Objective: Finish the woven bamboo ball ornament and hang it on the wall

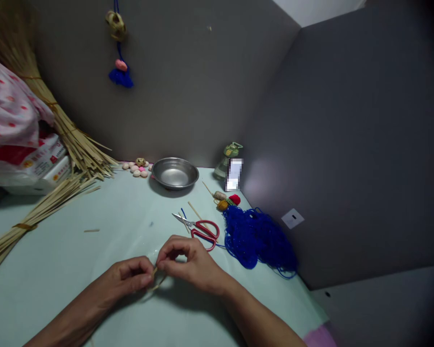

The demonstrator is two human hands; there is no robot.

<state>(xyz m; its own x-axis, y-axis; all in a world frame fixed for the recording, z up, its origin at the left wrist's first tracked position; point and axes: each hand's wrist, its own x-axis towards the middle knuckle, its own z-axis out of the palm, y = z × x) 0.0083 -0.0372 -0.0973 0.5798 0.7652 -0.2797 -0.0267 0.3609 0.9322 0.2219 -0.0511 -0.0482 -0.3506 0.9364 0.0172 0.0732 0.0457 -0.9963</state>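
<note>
My left hand (132,277) is closed, its thumb and fingers pinching a thin pale straw strip (158,285). Close beside it on the right, my right hand (183,260) pinches the same strip between thumb and forefinger. The strip curves in a small loop below the fingertips, over the pale green tabletop (123,231). Part of it is hidden by the fingers. Beyond my right hand lie red-handled scissors (206,231), their blades partly spread and pointing to the upper left.
Blue cord (256,238) heaps at the right, near small yarn bundles (222,205). A metal bowl (175,173) stands at the back beside pale pebble-like pieces (136,173). Straw bundles (23,225) and tissue packs (50,166) are at left; a lit phone (234,174) leans near the corner.
</note>
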